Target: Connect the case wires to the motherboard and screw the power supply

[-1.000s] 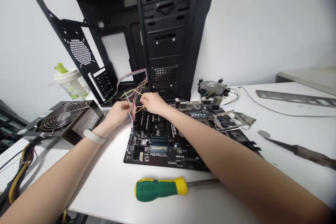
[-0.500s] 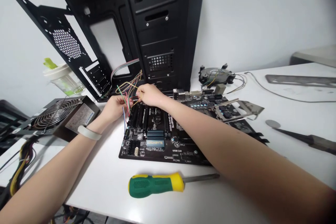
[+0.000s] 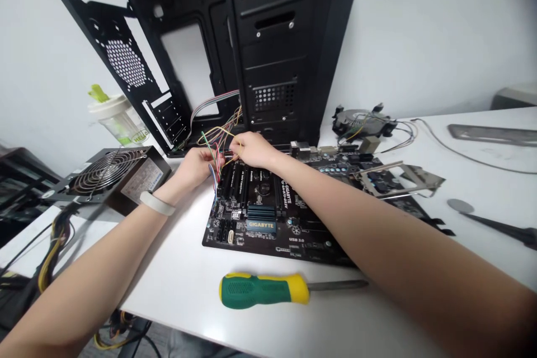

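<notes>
At the far left corner of a dark Gigabyte motherboard (image 3: 260, 187), both hands are close together among thin coloured wires (image 3: 216, 151). My left hand (image 3: 196, 168) has its fingers closed by the red, green and blue wires at the board's edge. My right hand (image 3: 254, 151) pinches a yellow wire (image 3: 229, 132) just above the board. The fingertips and the wire ends are partly hidden. Behind them stands a black computer case (image 3: 272, 56), from which the wires come out.
A power supply (image 3: 145, 179) with a fan grille sits at left, its cables hanging over the table edge. In front lies a green and yellow screwdriver (image 3: 264, 291). A CPU cooler fan (image 3: 363, 123), a dark tool (image 3: 495, 221) and a lidded cup (image 3: 119, 117) stand around.
The view has shifted, so everything appears farther right. Both hands stay at the same board corner with the wires between them.
</notes>
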A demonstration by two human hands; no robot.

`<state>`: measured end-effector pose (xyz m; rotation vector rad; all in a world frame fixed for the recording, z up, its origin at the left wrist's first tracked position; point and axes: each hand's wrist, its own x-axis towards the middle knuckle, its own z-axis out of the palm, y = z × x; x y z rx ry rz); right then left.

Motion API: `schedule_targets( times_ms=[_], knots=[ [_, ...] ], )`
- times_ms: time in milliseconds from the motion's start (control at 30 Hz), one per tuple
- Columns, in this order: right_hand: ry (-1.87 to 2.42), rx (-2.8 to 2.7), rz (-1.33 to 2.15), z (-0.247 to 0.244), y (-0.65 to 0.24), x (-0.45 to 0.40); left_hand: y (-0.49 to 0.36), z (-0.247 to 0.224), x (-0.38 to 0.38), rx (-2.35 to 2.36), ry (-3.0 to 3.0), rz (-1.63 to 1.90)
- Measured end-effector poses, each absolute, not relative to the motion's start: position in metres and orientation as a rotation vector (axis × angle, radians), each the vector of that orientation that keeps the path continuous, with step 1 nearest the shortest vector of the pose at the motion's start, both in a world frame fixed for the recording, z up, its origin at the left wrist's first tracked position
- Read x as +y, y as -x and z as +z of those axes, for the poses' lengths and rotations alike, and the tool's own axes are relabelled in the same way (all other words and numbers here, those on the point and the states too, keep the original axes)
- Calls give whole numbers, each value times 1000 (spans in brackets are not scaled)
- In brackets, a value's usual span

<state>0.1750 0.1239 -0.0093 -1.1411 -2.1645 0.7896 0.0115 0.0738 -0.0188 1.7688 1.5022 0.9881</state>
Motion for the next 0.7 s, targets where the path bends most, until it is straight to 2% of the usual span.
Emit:
schedule_targets(
  times_ms=[500,700],
  knots=[
    [1117,-2128,767,-14,-175,124,-8,-22,77,1494,-1914,908],
    [1142,-2218,630,-5,-178,120,-6,-22,78,1522,-1947,883]
  ],
)
